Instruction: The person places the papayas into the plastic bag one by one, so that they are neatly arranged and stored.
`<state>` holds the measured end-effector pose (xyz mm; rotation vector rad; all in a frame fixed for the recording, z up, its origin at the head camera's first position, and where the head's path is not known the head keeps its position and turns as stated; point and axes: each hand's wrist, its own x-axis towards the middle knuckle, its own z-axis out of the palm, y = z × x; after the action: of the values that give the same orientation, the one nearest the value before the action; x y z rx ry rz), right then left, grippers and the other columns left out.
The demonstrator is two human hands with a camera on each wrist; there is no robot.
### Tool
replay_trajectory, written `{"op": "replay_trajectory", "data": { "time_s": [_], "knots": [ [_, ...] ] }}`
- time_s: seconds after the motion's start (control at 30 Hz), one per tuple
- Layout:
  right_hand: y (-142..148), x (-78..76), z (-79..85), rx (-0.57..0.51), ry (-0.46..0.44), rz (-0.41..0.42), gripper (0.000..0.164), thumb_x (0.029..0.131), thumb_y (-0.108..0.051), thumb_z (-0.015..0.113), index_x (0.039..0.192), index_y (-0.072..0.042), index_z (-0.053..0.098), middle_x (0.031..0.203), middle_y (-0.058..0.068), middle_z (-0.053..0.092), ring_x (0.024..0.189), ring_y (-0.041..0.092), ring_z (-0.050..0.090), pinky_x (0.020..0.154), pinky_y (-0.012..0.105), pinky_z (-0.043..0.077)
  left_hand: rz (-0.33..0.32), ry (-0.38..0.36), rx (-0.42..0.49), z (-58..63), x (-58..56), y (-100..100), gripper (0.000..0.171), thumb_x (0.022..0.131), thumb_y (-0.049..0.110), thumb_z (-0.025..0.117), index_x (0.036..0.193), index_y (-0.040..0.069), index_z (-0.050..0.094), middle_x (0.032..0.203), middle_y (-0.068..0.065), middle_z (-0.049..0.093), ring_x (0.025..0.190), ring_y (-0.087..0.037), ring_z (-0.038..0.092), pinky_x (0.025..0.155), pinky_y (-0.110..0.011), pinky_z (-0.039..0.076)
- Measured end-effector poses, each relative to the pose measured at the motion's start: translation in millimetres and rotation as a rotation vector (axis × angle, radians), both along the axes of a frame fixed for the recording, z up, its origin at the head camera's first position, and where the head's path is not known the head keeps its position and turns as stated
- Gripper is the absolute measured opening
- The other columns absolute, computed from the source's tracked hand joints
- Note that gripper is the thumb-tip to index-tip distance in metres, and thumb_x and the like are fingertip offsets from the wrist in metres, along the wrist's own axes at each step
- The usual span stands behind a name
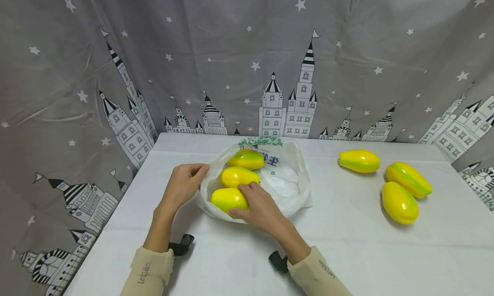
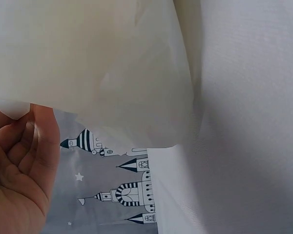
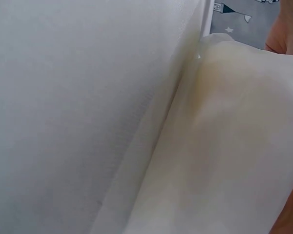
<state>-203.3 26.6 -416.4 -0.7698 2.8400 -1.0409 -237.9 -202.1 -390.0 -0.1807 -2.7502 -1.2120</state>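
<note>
A white plastic bag [image 1: 283,188] with green leaf print lies on the table, its mouth spread wide. Three glossy yellow-green papayas lie in its left part: a back papaya [image 1: 247,159], a middle papaya [image 1: 239,176] and a front papaya [image 1: 228,200]. My left hand [image 1: 185,182] pinches the bag's left rim between thumb and fingers. Reaching in over the near rim, my right hand [image 1: 260,206] grips the right end of the front papaya, thumb on the near side and fingers on the far side. In the left wrist view, the bag wall [image 2: 112,73] hides the papayas.
Three more papayas rest on the table to the right: one near the back [image 1: 359,161], and a far one [image 1: 409,179] right beside a near one [image 1: 400,203]. A grey curtain [image 1: 231,51] printed with castles and stars hangs behind the white-covered table [image 1: 224,261].
</note>
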Motion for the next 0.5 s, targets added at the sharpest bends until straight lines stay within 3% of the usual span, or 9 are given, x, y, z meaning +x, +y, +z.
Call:
{"op": "replay_trajectory", "data": {
  "time_s": [0.3, 0.5],
  "knots": [
    [0.5, 0.1, -1.7, -0.010, 0.002, -0.001, 0.066, 0.086, -0.037, 0.076, 0.138, -0.003, 0.053, 0.109, 0.005, 0.054, 0.089, 0.017, 0.049, 0.077, 0.031, 0.045, -0.006, 0.007, 0.004, 0.4, -0.4, -0.7, 0.038, 0.103, 0.028, 0.053, 0.124, -0.002, 0.067, 0.093, -0.011, 0.071, 0.068, -0.019, 0.060, 0.065, -0.034, 0.051],
    [0.3, 0.3, -1.4, -0.004, 0.004, 0.004, 0.066, 0.086, -0.037, 0.076, 0.138, -0.004, 0.053, 0.109, 0.005, 0.055, 0.089, 0.016, 0.048, 0.077, 0.031, 0.044, -0.006, 0.008, 0.002, -0.1, -0.2, -1.2, 0.039, 0.103, 0.028, 0.053, 0.124, -0.002, 0.067, 0.098, -0.012, 0.071, 0.068, -0.019, 0.061, 0.066, -0.034, 0.051]
  ]
}}
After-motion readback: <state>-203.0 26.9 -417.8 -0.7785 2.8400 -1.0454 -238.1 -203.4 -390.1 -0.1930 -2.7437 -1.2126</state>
